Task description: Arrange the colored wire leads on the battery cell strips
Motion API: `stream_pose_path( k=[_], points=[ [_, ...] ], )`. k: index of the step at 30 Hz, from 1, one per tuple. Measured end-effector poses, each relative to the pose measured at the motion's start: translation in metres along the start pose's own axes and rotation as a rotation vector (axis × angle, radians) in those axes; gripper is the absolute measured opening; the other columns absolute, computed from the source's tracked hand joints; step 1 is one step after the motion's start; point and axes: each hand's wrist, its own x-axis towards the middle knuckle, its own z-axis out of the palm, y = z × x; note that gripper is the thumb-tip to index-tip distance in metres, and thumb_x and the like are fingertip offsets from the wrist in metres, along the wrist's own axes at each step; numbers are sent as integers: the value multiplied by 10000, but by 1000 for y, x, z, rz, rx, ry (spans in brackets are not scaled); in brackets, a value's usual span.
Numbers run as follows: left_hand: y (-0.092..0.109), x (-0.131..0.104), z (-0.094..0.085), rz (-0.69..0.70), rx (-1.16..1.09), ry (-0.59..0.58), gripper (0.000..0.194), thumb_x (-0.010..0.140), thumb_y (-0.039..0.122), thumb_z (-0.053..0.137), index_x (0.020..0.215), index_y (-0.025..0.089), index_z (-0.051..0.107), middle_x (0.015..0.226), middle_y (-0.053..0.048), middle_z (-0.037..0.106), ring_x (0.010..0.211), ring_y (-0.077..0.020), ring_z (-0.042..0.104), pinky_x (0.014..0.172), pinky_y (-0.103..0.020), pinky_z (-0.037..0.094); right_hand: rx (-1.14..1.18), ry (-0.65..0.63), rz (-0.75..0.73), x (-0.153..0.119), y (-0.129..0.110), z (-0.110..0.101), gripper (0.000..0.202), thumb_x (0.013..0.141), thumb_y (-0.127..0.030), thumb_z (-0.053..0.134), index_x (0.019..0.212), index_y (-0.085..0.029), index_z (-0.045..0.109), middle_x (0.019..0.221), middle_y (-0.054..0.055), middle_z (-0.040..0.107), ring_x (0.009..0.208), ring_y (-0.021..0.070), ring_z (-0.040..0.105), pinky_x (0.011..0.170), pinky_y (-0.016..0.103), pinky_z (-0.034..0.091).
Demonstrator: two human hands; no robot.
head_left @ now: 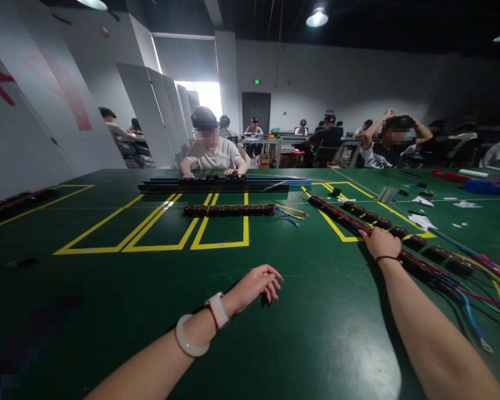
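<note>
Gripping the wired strip (419, 263), as far as its hidden fingertips show, the right hand (381, 244) seems at a holding step where any shift calls for even support, the strip running under its palm at frame right, while the left hand (254, 286) hangs empty, fingers loosely curled, lower centre.

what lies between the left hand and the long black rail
A dark cable bundle and yellow tape lines lie between the left hand and the black rail in the head view.

Green table (141, 300): yellow tape outlines (246, 222), dark cable bundles (229, 210), black rails (214, 189), white scraps (423, 222).
</note>
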Motion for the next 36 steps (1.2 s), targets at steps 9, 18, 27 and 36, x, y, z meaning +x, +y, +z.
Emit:
stream_pose_path(
  k=[9,18,27,36],
  points=[
    [-2,0,-1,19,-4,-18,228,842,313,450,933,114,514,825,-76,588,631,-124,603,534,-232,423,2,85,-5,-7,-8,-7,491,861,-493,366,900,-66,603,916,186,610,871,301,556,729,397,322],
    [-4,3,-2,20,12,-16,226,847,303,438,937,109,512,792,-60,587,608,-121,608,504,-219,417,113,-78,33,-6,-19,-38,560,855,-555,278,904,-113,619,938,174,626,847,307,580,708,408,365],
    [-2,2,-1,17,18,-16,213,845,295,434,923,112,509,792,-62,592,606,-121,609,515,-229,428,231,-185,-122,-28,-89,-90,595,827,-627,264,916,-174,640,834,131,656,761,255,602,596,297,375],
    [-6,0,5,55,131,-23,198,853,274,384,907,119,494,756,-32,573,540,-91,584,468,-192,383,375,-196,-584,-109,-193,-124,521,853,-606,280,868,-215,625,826,58,660,704,188,587,547,251,312]
  ],
)
